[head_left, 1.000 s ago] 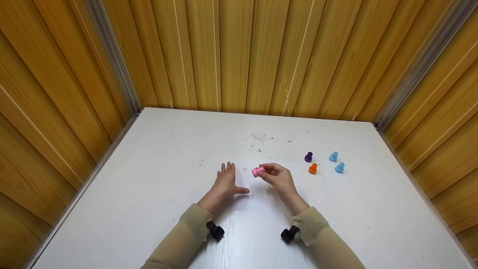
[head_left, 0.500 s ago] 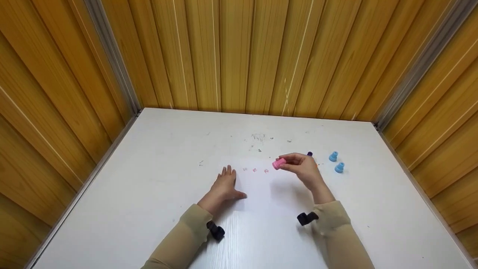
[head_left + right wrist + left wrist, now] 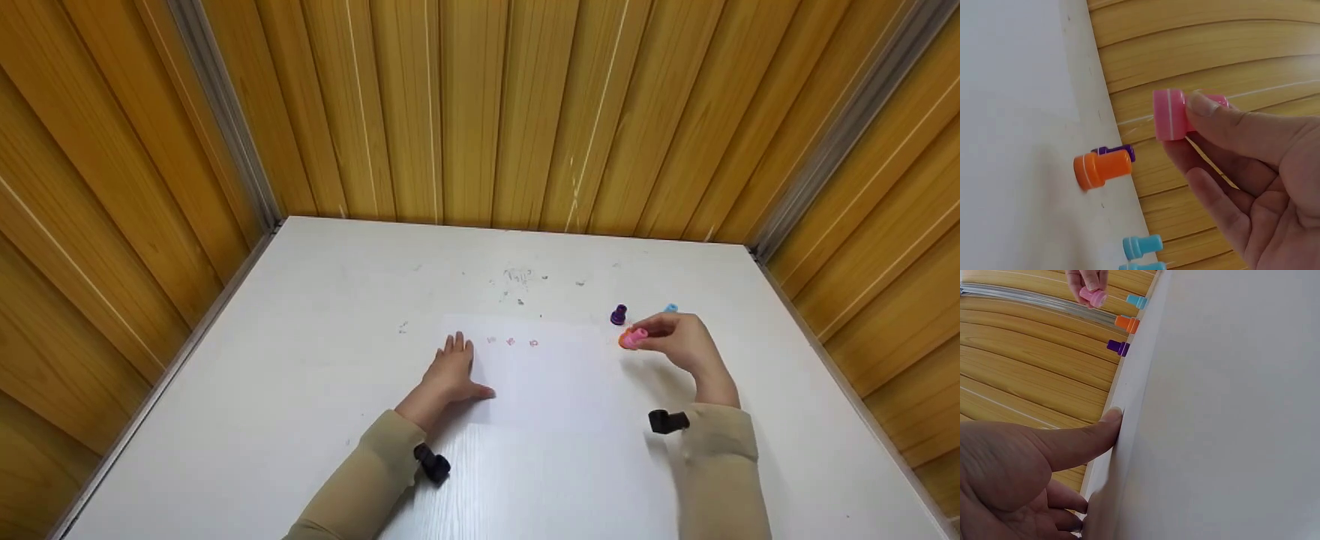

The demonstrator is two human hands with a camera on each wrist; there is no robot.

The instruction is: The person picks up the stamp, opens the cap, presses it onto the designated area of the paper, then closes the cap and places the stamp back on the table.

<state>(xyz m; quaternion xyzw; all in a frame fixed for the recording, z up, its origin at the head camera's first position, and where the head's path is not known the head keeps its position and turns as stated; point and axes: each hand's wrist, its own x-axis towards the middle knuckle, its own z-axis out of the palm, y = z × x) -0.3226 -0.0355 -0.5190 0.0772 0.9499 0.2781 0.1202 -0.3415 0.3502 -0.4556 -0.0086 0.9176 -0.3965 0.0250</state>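
Observation:
My right hand [image 3: 682,345] pinches a pink stamp [image 3: 1169,115] between thumb and fingers, above the table on the right. In the right wrist view, the stamp's wide end stands clear of the table. Just past it stands an orange stamp [image 3: 1095,171], partly hidden by the pink one in the head view. Fingers spread, my left hand [image 3: 450,375] rests at the left side of a white sheet of paper [image 3: 555,390]. Near the paper's upper edge are small reddish stamp marks [image 3: 511,342] in a row.
A purple stamp [image 3: 619,315] stands behind the orange one. Two light blue stamps [image 3: 1143,246] stand farther right, largely hidden by my right hand in the head view. Dark smudges [image 3: 517,277] mark the white table [image 3: 360,270], and wood-patterned walls [image 3: 472,112] enclose it.
My right hand has carried the pink stamp rightward, off the paper to beside the orange stamp. The row of reddish marks came into view as it moved. My left hand stays almost in place.

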